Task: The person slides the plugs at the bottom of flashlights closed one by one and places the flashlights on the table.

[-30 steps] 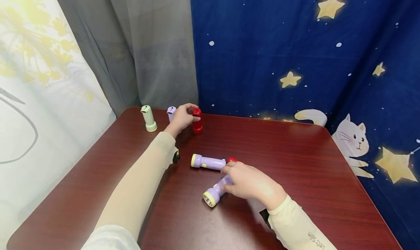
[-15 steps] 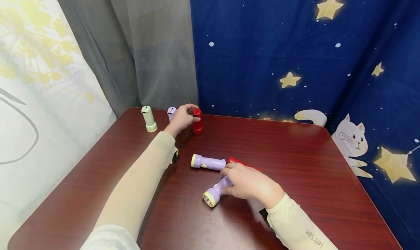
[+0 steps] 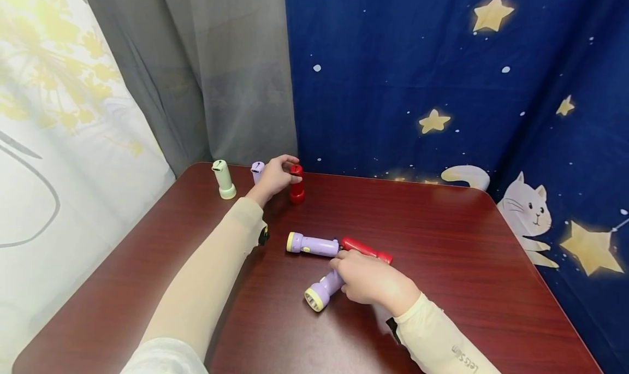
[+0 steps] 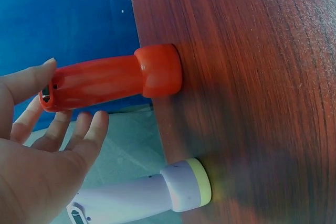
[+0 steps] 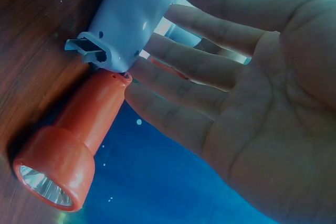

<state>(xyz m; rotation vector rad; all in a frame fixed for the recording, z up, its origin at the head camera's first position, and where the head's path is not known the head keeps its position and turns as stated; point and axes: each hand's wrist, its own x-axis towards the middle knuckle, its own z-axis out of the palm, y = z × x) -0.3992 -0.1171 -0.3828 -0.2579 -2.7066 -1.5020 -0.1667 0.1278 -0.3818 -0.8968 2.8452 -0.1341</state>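
Observation:
My left hand pinches the tail end of a red flashlight standing lens-down at the table's far edge. In the left wrist view the thumb is on one side of the tail and fingers are on the other. A purple flashlight stands beside it, partly behind that hand in the head view. My right hand holds the tail end of a lying purple flashlight, whose yellow-rimmed lens points toward the near left. Just beyond lie another purple flashlight and a red flashlight, tail to tail.
A pale green flashlight stands at the far left of the brown table. Behind the table hang a grey curtain and a blue star-patterned curtain. A white patterned curtain hangs along the left.
My right hand has shifted slightly toward me and to the right along the near purple flashlight, uncovering the lying red one. The left hand stays on the standing red flashlight.

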